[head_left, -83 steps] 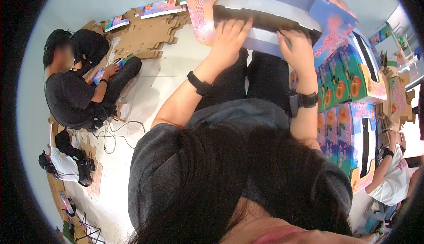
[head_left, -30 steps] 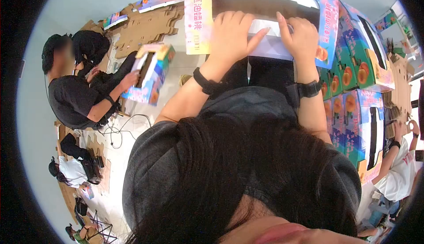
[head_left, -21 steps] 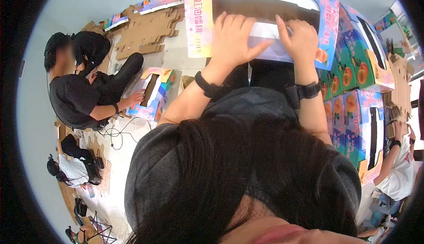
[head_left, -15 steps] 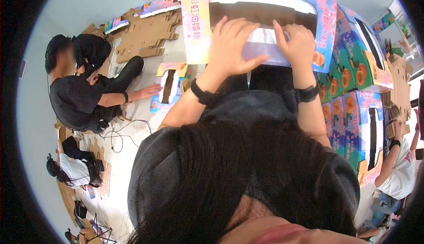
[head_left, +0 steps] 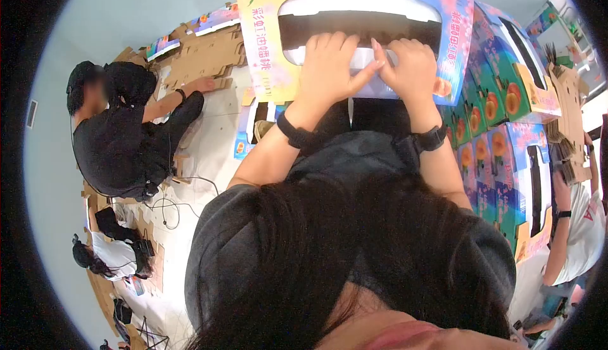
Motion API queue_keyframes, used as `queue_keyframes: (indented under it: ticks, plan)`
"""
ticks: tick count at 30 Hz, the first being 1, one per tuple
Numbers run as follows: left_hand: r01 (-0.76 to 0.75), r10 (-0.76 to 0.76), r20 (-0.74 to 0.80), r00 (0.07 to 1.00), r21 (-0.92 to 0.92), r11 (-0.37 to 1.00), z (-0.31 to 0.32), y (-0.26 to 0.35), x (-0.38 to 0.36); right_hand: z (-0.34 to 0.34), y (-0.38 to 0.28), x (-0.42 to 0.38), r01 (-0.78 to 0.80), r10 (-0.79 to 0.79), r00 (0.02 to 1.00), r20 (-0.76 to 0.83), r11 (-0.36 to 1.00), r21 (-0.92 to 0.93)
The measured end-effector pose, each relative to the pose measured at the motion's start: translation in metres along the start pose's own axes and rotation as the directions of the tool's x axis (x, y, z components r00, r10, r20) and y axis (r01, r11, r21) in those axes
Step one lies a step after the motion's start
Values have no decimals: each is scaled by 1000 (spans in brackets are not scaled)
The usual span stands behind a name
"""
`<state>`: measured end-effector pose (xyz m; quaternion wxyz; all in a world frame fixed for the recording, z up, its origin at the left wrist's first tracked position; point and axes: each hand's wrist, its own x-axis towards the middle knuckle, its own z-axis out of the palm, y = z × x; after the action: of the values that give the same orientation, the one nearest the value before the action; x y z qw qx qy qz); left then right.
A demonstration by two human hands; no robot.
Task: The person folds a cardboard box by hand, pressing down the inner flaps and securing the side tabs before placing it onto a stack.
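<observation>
Room wall: pale, curving along the left of the frame.
Floor: light tiles; a loose cable lay there at centre left, a likely snag for a foot.
Carton stack: peach-printed boxes at right, close beside the held one; a sideways swing could have knocked them.
Co-worker: a seated person in black at left, one arm stretched toward flattened cardboard.
Printed carton: at upper centre, above the wearer's legs, its yellow panel at left; its support was hidden, so uneven pressure could have tipped it.
Dark slot: long, facing up; hard pushing at its rim could have creased or torn the board.
Left hand: palm down, fingers bent over the slot's near edge; whether it pinched, I could not tell.
Right hand: mirrored alongside, its hold equally unclear.
White flap: between the hands; pressed off-line, it could have buckled.
Thumbs: almost meeting, where a slipping edge might have nipped skin.
</observation>
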<state>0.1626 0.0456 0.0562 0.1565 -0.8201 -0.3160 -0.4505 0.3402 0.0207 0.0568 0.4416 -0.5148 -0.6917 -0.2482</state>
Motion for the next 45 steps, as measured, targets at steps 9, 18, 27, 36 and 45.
queue_keyframes:
  ticks: [9,18,27,36,45]
  plan:
    - [86,-89,114,990,26,996,-4,5,0,0,3,-1,23,-23,1000,-6,1000,-8]
    - [146,-145,100,984,2,989,0,5,-4,-5,-5,2,-38,39,998,56,999,-18]
    - [194,-194,136,972,16,981,-7,2,2,-37,-11,21,-458,452,832,322,231,858]
    - [151,-152,30,988,30,988,-6,10,-7,-54,4,25,-462,94,642,761,-745,481]
    - [187,-184,82,980,-35,982,-18,31,-34,-39,-9,21,-195,187,750,634,-854,482]
